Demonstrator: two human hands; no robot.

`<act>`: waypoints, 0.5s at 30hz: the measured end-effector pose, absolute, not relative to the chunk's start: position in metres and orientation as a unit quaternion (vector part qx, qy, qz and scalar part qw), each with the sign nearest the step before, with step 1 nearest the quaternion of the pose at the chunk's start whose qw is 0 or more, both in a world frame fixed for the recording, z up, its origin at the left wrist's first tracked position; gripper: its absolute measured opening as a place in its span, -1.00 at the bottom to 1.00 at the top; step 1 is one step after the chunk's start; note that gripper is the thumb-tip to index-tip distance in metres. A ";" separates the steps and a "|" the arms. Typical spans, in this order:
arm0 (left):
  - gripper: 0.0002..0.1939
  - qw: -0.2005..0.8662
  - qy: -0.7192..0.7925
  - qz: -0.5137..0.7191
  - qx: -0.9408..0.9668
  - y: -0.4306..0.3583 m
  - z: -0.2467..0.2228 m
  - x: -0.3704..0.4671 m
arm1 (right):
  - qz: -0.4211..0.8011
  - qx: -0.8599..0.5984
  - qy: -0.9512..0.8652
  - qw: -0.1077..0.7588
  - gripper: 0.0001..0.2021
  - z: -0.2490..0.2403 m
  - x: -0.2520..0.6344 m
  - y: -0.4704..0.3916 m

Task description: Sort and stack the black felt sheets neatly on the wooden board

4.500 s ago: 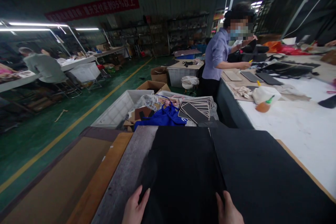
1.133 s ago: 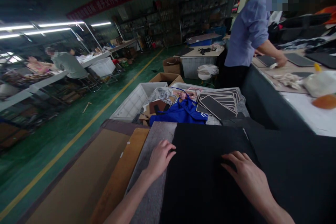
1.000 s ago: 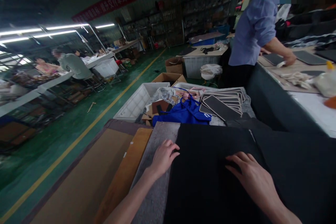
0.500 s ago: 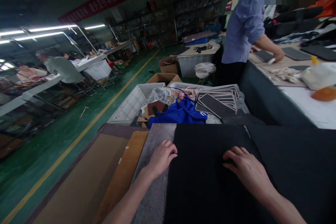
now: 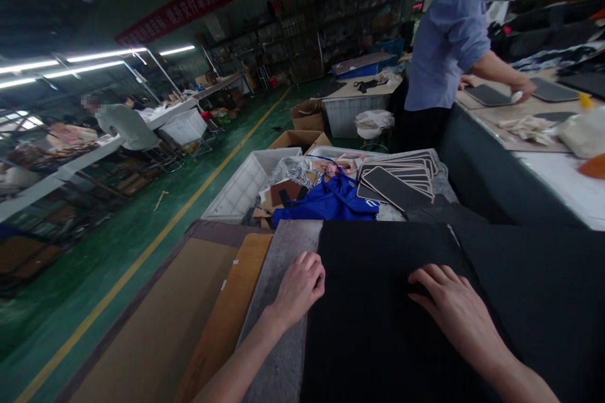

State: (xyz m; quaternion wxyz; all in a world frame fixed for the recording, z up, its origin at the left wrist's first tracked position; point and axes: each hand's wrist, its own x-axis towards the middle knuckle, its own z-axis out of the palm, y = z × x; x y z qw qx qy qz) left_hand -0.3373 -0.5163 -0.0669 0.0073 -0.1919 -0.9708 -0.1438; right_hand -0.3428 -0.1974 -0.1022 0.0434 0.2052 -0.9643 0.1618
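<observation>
A wide black sheet of fabric-like material (image 5: 363, 327) lies flat on the grey work surface (image 5: 283, 277) in front of me. At its left edge is my left hand (image 5: 302, 286), the fingers curled in and closed at the sheet's border. My right hand (image 5: 451, 308) rests farther right on the same black sheet, fingers bent, with a gap between thumb and forefinger. Nothing shows in that gap but dark material. A second black piece (image 5: 543, 289) lies to the right, beyond a pale-tipped seam line.
An orange-brown wooden board (image 5: 236, 289) and a brown panel (image 5: 155, 321) lie left. Beyond the surface, white crates (image 5: 250, 182) hold blue cloth (image 5: 326, 198) and dark rounded panels (image 5: 397, 186). A co-worker in a blue shirt (image 5: 439, 44) works at the right-hand table (image 5: 558, 182).
The view has shifted slightly, moving the scene a little to the right. My left hand's fingers look more curled; both hands stay at nearly the same places on the sheet.
</observation>
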 end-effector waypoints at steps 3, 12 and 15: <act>-0.86 0.023 -0.971 -0.149 -0.187 -0.517 -0.067 -0.333 | 0.158 0.209 -0.963 0.065 -0.80 -0.103 -0.342 -0.197; -0.84 -0.005 -0.959 -0.212 -0.189 -0.521 -0.070 -0.333 | 0.170 0.223 -0.958 0.057 -0.82 -0.103 -0.342 -0.200; -0.86 -0.019 -0.957 -0.249 -0.149 -0.521 -0.073 -0.333 | 0.170 0.221 -0.959 0.050 -0.83 -0.104 -0.344 -0.199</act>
